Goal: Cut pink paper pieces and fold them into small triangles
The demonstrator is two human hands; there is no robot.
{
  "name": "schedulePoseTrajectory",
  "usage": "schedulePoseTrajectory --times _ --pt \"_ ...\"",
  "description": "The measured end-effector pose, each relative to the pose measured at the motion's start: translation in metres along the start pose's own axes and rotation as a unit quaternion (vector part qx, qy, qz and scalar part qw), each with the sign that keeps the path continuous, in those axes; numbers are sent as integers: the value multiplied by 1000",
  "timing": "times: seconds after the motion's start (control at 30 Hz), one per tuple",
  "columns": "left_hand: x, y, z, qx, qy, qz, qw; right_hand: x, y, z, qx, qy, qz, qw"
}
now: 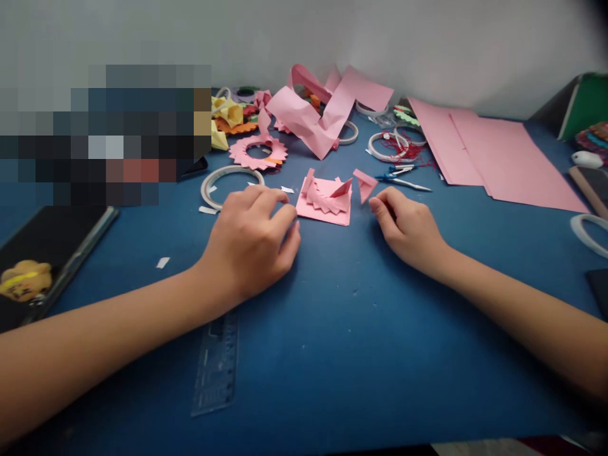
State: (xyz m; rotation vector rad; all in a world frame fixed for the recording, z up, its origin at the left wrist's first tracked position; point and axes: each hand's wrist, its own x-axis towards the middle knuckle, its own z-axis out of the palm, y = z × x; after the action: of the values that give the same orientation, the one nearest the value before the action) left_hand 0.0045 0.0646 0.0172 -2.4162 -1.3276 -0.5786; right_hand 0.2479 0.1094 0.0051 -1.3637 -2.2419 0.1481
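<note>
My left hand (254, 237) rests on the blue table, fingers loosely bent and a little apart, with nothing visible in it. Its fingertips are close to the left edge of a small stack of pink paper squares (323, 219). On that stack lies a curved chain of folded pink paper pieces (327, 195) with a toothed edge. To the right, my right hand (406, 228) is closed, thumb against the curled fingers; what it pinches, if anything, is hidden. Just beyond its fingertips is a single folded pink paper triangle (365, 185); I cannot tell whether they touch it.
Blue-handled scissors (403, 179) lie behind my right hand. A tape roll (209, 189) and a toothed pink paper ring (237, 152) are behind my left. A clear ruler (216, 373) lies below my left forearm. Pink sheets (517, 152) and crumpled pink strips (304, 117) lie at the back.
</note>
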Motion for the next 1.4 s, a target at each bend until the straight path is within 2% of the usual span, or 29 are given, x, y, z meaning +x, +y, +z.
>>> schedulePoseTrajectory --times 0.17,0.37,0.5,0.6,0.7,0.87,1.0,1.13,1.3,1.4 --pt "-2 -6 10 -13 13 8 1000 3 3 -1 -90 -35 -7 995" --pt "-3 -2 11 -46 13 32 998 -1 1 1 -119 -24 -37 992" --pt "-2 -3 13 -96 0 78 992 -2 2 2 -127 -12 -58 990" --pt "-1 -3 15 -128 -11 104 986 -2 2 2 -110 12 -109 988" --pt "-1 -3 16 -139 -15 91 986 -1 4 2 -68 30 -183 980" --pt "-2 -3 16 -136 -38 84 986 0 5 1 -22 -13 -269 963" --pt "-3 -4 17 -114 -51 79 989 0 4 0 -16 -44 -271 962" --pt "-3 -3 14 -93 -63 69 991 0 5 1 -15 -34 -270 962" --pt "-4 0 8 -55 13 41 998 0 6 3 -3 -33 -260 965" --pt "-4 0 8 -58 13 49 997 0 6 2 -2 -41 -253 967"
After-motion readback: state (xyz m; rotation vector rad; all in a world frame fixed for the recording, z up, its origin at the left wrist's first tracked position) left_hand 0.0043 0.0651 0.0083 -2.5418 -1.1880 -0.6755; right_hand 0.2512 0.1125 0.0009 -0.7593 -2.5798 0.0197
